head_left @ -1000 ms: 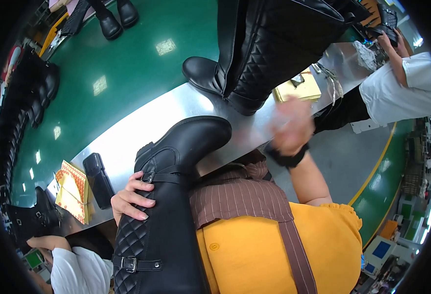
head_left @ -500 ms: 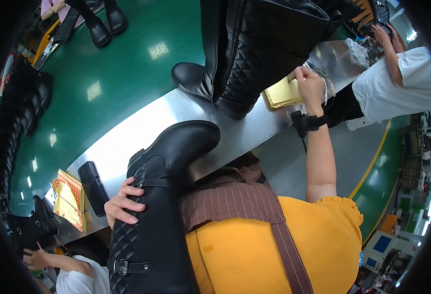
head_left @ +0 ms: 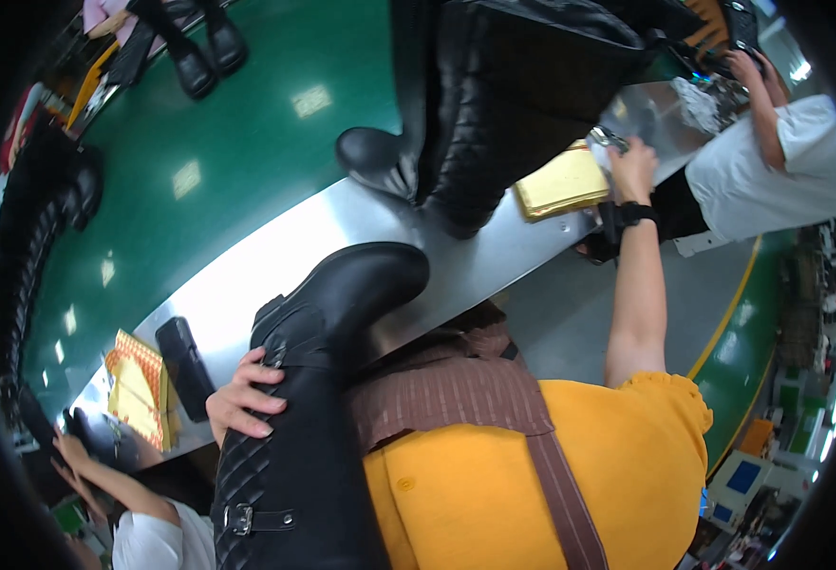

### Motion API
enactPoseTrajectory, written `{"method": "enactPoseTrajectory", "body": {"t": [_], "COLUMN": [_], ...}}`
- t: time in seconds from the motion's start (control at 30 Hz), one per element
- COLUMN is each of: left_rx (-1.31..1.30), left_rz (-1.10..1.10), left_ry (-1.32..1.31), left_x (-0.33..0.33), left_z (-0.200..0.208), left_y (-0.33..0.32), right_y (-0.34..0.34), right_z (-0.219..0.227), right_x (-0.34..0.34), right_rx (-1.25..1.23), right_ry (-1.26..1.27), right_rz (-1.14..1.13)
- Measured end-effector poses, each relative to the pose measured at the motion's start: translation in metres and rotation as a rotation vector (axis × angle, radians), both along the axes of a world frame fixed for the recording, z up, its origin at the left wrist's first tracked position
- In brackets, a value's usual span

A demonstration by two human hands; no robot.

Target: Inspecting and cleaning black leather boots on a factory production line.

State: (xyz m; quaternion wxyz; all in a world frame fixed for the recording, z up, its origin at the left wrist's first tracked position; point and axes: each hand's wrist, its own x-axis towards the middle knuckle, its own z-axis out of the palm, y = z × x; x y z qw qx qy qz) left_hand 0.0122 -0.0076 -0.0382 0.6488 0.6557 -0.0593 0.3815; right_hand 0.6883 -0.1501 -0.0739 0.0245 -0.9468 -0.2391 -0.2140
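We are holding a buckled black boot [head_left: 332, 380] across our front, its shaft running down out of view and its foot lying over the near edge of the metal bench [head_left: 498, 255]. Our left grip [head_left: 247, 399] is clasping the ankle just beside the upper buckle [head_left: 273, 356], its thumb hidden. We are judging the boot fairly heavy, stiff at the sole, softer along the shaft, with smooth faces that may be slippery; the ankle and quilted side are seeming the surest holds. Our right grip [head_left: 634, 169] is resting at a small metallic thing [head_left: 608, 140] beside a stack of yellow sheets [head_left: 562, 185], and we are unable to tell whether it is gripping. Ahead, tall black boots [head_left: 532, 95] are standing; leftward, a dark phone-like case [head_left: 185, 361] and patterned paper [head_left: 138, 399] are lying
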Motion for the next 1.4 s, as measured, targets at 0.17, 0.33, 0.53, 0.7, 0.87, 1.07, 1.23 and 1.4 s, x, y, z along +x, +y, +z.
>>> {"method": "enactPoseTrajectory", "body": {"t": [0.17, 0.33, 0.53, 0.7, 0.87, 1.07, 1.23, 1.4], "left_rx": [0.015, -0.048, -0.076, 0.0, -0.018, 0.051, 0.336, 0.363], "left_rz": [0.038, 0.082, 0.075, 0.069, 0.112, 0.634, 0.521, 0.497], "left_ry": [0.024, 0.02, 0.046, 0.147, 0.231, 0.469, 0.61, 0.613], "left_x": [0.0, 0.004, 0.006, 0.009, 0.02, 0.037, 0.03, 0.026], "left_z": [0.011, 0.015, 0.02, 0.026, 0.043, 0.037, 0.022, 0.019], "left_y": [-0.009, -0.018, -0.02, -0.018, -0.021, -0.037, -0.021, -0.022], "right_y": [0.042, 0.068, 0.055, -0.002, -0.023, 0.023, 0.046, 0.048], "right_z": [0.03, 0.024, 0.031, 0.105, 0.112, 0.065, 0.057, 0.058], "right_x": [-0.062, -0.067, -0.044, -0.136, -0.287, -0.355, -0.376, -0.373], "right_rx": [0.138, 0.208, 0.068, 0.618, 0.548, 0.602, 0.649, 0.506], "right_ry": [0.246, 0.352, 0.272, 0.802, 1.353, 1.198, 0.821, 0.689], "right_rz": [0.599, 0.73, 0.701, 0.675, 0.786, 0.92, 1.117, 1.19]}}
